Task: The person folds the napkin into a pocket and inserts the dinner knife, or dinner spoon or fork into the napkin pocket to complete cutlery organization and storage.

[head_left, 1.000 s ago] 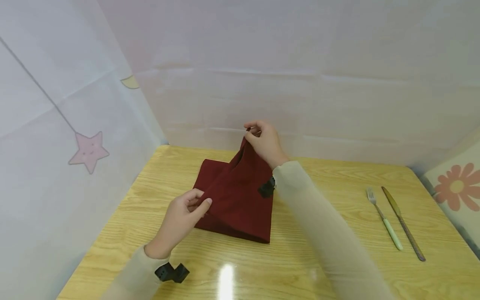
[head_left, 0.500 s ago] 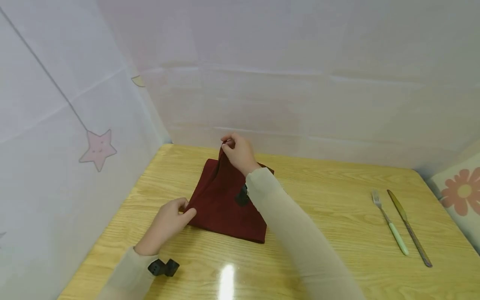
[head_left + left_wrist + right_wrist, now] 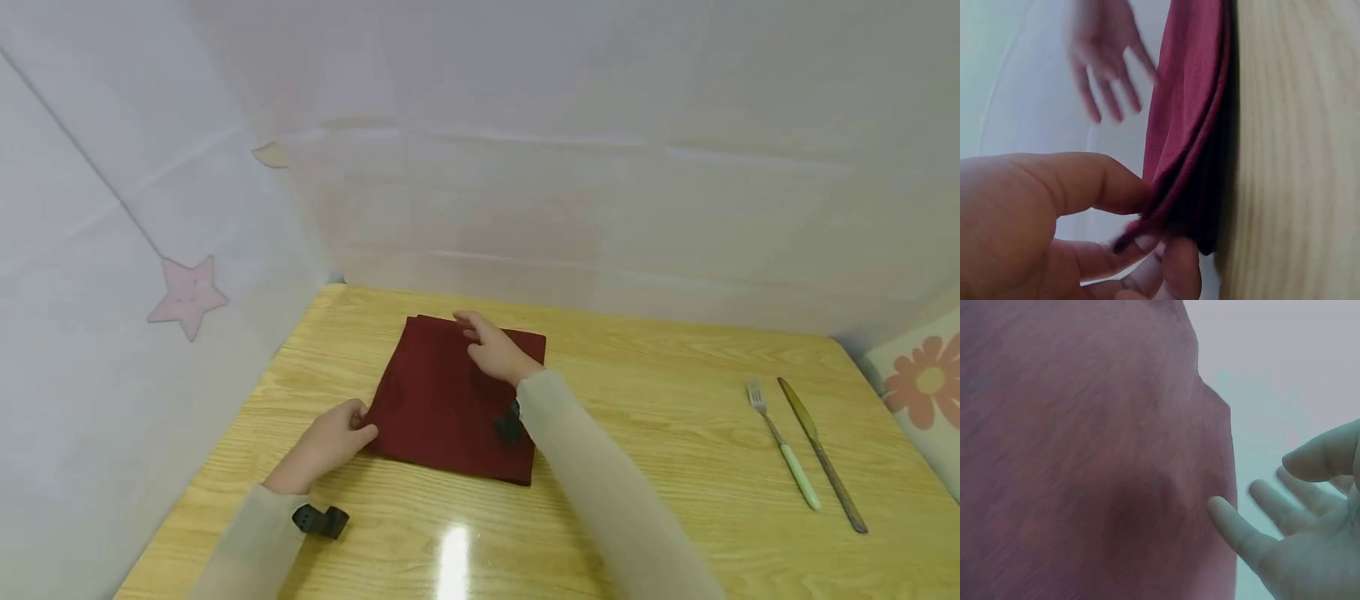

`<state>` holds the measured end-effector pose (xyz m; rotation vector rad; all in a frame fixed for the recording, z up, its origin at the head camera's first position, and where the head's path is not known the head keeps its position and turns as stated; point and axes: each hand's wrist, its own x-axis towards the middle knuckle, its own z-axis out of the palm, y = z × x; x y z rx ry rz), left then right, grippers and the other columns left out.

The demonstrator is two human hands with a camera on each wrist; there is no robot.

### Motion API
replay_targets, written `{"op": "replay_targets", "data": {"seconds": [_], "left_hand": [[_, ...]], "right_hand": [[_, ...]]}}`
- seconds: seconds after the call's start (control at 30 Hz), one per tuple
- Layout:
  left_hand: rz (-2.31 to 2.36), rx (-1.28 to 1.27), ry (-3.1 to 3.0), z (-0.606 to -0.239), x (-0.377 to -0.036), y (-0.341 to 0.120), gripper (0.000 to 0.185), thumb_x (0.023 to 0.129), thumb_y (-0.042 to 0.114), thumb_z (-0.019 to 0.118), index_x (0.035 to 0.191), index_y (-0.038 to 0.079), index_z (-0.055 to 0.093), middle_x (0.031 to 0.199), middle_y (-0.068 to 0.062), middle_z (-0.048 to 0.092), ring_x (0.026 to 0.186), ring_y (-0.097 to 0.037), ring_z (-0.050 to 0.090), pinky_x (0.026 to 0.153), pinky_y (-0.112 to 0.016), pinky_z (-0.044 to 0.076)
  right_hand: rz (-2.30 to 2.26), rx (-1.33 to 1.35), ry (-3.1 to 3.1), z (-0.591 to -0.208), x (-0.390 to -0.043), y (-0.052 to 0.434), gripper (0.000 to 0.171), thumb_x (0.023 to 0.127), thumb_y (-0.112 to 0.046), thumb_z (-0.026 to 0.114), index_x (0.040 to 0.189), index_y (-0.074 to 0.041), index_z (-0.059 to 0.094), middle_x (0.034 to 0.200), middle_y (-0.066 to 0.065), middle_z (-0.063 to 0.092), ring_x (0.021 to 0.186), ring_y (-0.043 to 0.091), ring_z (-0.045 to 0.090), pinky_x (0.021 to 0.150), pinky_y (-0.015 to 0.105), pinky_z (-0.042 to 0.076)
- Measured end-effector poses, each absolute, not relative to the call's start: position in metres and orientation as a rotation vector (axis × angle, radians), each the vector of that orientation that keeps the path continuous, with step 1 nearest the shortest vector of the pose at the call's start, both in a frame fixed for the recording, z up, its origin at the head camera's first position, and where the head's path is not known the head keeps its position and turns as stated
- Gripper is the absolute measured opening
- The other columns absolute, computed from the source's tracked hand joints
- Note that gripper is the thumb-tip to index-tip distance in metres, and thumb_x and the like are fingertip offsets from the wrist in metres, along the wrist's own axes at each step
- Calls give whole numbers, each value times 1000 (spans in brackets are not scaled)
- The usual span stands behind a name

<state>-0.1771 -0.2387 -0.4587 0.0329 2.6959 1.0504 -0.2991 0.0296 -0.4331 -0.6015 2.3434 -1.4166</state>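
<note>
A dark red cloth napkin lies folded flat on the wooden table, near its far left corner. My left hand pinches the napkin's near left corner between thumb and fingers. My right hand is over the napkin's far edge with fingers spread and straight, holding nothing; a fingertip touches or hovers just over the cloth.
A fork with a pale green handle and a knife lie side by side at the table's right. White sheet walls close in the left and back. A flowered cushion sits past the right edge.
My right hand lowered the raised fold of the napkin onto the table and let go, fingers now spread. The left hand slid left with the near corner, still pinching it.
</note>
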Motion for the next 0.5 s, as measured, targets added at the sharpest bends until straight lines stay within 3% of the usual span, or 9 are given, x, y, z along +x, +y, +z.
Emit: {"op": "replay_targets", "data": {"seconds": [0.13, 0.27, 0.4, 0.5], "left_hand": [[1079, 102, 2644, -458, -194, -242, 42, 101, 22, 58, 130, -9, 54, 115, -22, 66, 102, -33, 64, 83, -47, 52], [1255, 149, 2500, -463, -220, -245, 53, 104, 22, 55, 142, -13, 42, 125, -28, 61, 112, -37, 62, 94, -50, 50], [1451, 160, 2321, -468, -247, -248, 64, 105, 20, 55, 154, -9, 26, 141, -32, 50, 124, -40, 57, 102, -50, 48], [1557, 151, 2182, -470, -263, -252, 74, 105, 18, 56, 161, 3, 11, 152, -31, 37, 127, -40, 54, 102, -49, 49]], "right_hand": [[-1509, -530, 2406, -442, -286, 54, 47, 107, -2, 41, 153, -11, 40, 152, 16, 43, 132, 34, 51, 99, 46, 50], [-1617, -431, 2467, -446, -274, 75, 37, 106, -3, 46, 143, -7, 51, 142, 16, 51, 117, 34, 58, 91, 45, 54], [-1654, -343, 2569, -447, -267, 92, 35, 104, -3, 46, 137, -6, 56, 138, 14, 53, 115, 33, 56, 89, 45, 51], [-1619, -278, 2636, -450, -269, 102, 36, 103, -3, 46, 138, -6, 56, 142, 14, 50, 117, 33, 55, 80, 40, 49]]}}
